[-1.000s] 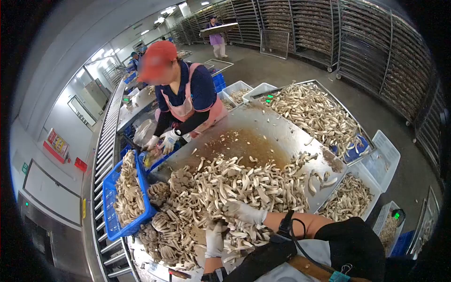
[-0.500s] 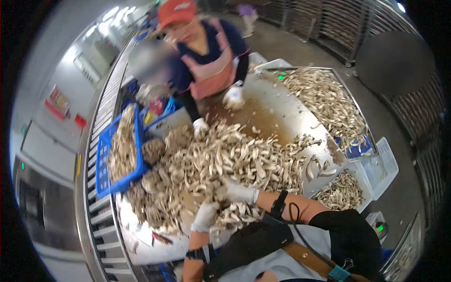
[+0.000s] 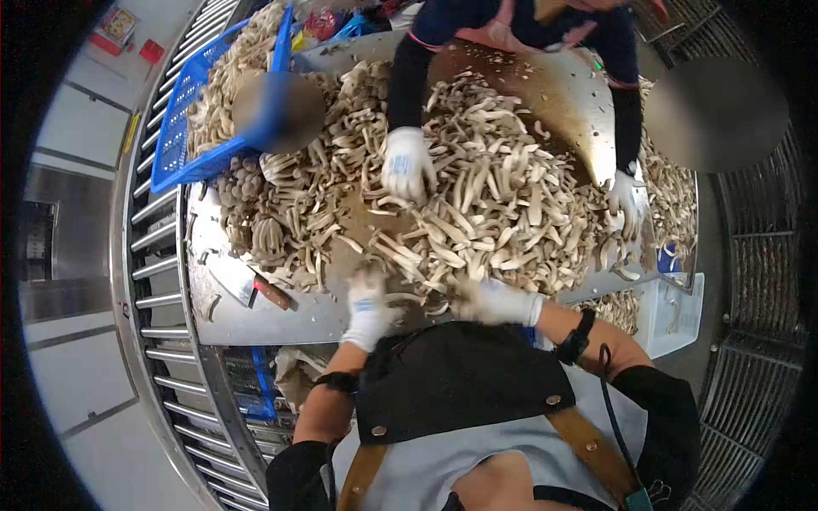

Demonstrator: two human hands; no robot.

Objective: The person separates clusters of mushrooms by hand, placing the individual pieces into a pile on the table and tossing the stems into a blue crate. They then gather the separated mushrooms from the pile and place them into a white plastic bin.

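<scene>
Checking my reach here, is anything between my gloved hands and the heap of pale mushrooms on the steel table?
Nothing visible: the white-gloved left hand and right hand already sit at the near edge of the pale mushroom heap.

Dull grey brushed-metal worktable [image 3: 281,319]; matt pale beige mushrooms [image 3: 477,204]; blue perforated plastic crate [image 3: 175,136]; white knitted cloth gloves [image 3: 407,162].

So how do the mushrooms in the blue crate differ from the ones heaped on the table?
The mushrooms in the blue crate are contained on the roller conveyor; the mushrooms on the steel table lie loose, spread wide, with gloved hands in them. Both look pale and long-stemmed.
</scene>
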